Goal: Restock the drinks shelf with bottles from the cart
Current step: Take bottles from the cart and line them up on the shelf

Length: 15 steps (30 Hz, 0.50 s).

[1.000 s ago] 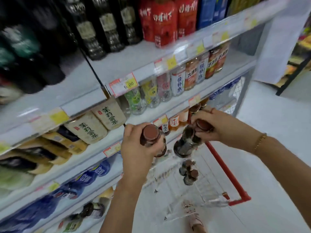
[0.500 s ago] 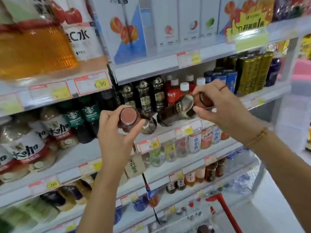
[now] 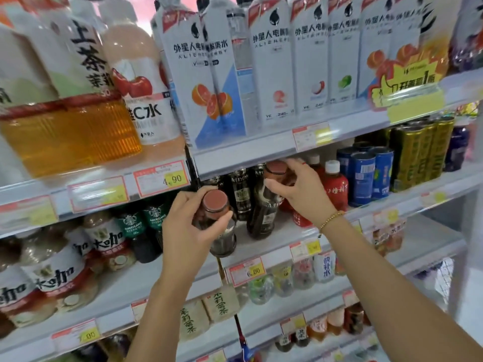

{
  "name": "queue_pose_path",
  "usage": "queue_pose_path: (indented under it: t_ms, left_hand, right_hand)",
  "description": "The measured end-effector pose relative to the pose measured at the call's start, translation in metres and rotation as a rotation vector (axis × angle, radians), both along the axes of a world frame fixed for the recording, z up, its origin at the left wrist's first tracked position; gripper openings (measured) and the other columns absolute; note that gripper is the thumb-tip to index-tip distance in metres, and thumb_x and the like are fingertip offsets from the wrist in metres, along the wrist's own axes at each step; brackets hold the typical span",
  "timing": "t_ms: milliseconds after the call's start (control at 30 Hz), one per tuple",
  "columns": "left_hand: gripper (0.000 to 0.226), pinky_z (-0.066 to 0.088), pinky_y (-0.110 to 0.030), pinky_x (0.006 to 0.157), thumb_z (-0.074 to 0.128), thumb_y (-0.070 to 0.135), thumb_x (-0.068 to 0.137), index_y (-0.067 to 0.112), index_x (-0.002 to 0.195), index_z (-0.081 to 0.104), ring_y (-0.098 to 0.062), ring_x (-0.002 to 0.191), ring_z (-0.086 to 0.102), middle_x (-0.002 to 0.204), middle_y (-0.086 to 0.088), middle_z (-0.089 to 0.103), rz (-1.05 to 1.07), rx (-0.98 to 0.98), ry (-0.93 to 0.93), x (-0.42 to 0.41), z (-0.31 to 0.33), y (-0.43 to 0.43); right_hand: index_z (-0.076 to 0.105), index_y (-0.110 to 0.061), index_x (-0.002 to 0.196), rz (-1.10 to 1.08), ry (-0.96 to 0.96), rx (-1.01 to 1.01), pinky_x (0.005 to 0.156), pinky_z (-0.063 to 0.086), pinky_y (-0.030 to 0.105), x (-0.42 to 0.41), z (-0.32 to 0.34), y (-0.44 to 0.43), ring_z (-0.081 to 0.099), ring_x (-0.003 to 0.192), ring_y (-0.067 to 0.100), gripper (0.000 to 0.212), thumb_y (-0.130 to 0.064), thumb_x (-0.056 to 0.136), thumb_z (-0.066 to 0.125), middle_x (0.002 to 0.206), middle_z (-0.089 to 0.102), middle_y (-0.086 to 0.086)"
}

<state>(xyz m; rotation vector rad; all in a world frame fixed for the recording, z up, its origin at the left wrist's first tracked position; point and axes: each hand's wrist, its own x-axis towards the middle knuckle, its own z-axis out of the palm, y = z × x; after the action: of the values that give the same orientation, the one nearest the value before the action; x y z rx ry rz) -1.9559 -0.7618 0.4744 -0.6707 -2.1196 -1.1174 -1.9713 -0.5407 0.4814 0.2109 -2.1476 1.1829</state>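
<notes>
Left hand (image 3: 193, 231) is clamped round the neck and shoulder of a dark bottle (image 3: 225, 240) w/ a red-brown cap, held out in front of the middle shelf (image 3: 277, 240), not yet on it. Right hand (image 3: 303, 194) is closed on the neck of a second dark bottle (image 3: 262, 218), same cap, tucked in just under the upper shelf lip (image 3: 248, 159). It leans a little, top to the right. Whether its base is fully seated can't be told.

Risks as judged from here:

- Tip-over: if the second dark bottle is let go while leaning, it could be toppled into the red bottles (image 3: 337, 190) just beside it on the right, or the dark bottle row (image 3: 241, 190) behind, w/ a poss. domino effect.
- Snag: very little clearance is left btwn cap and lip. Knuckles or cap could be caught on any upward move and the grip jarred.
- Front-edge drop: the base sits near the shelf front, above the price tag (image 3: 247, 270). If it's set too far forward, the bottle could be nudged off onto the lower shelves.
- Slip on the left: that bottle is carried one-handed and high up, w/ the body hanging free. It could be dropped while attention is on the right side.
- Clash: the two held bottles are near each other and could be knocked together.

Cart isn't in view.
</notes>
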Motion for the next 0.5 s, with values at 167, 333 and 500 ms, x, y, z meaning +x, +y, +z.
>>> queue_pose_path:
  t_ms: [167, 333, 500]
  left_hand:
    - [0.038, 0.040, -0.005, 0.083, 0.073, 0.018, 0.078, 0.028, 0.112, 0.060, 0.007, 0.094, 0.055, 0.100, 0.012, 0.061, -0.026, 0.165, -0.063, -0.013, -0.012, -0.002]
    - [0.016, 0.042, -0.002, 0.070, 0.063, 0.018, 0.083, 0.017, 0.098, 0.057, 0.015, 0.074, 0.058, 0.086, 0.009, 0.063, -0.034, 0.321, -0.171, -0.053, -0.013, -0.003]
    - [0.035, 0.046, -0.011, 0.072, 0.072, 0.010, 0.079, 0.015, 0.107, 0.053, 0.010, 0.074, 0.059, 0.087, 0.005, 0.062, -0.049, 0.466, -0.279, -0.076, -0.027, 0.008]
  right_hand:
    - [0.060, -0.020, 0.103, 0.051, 0.006, -0.287, 0.093, 0.048, 0.028, -0.034, -0.019, -0.020, 0.061, 0.100, 0.017, 0.026, -0.027, 0.080, 0.071, 0.101, 0.066, 0.000]
    - [0.052, -0.017, 0.122, 0.059, -0.058, -0.268, 0.103, 0.043, 0.033, -0.055, -0.031, -0.040, 0.055, 0.114, 0.014, 0.055, -0.026, 0.073, 0.076, 0.121, 0.060, 0.001]
    - [0.039, -0.016, 0.134, -0.008, -0.029, -0.233, 0.102, 0.036, 0.020, -0.053, -0.054, -0.056, 0.046, 0.119, 0.010, 0.074, -0.015, 0.070, 0.078, 0.124, 0.049, -0.005]
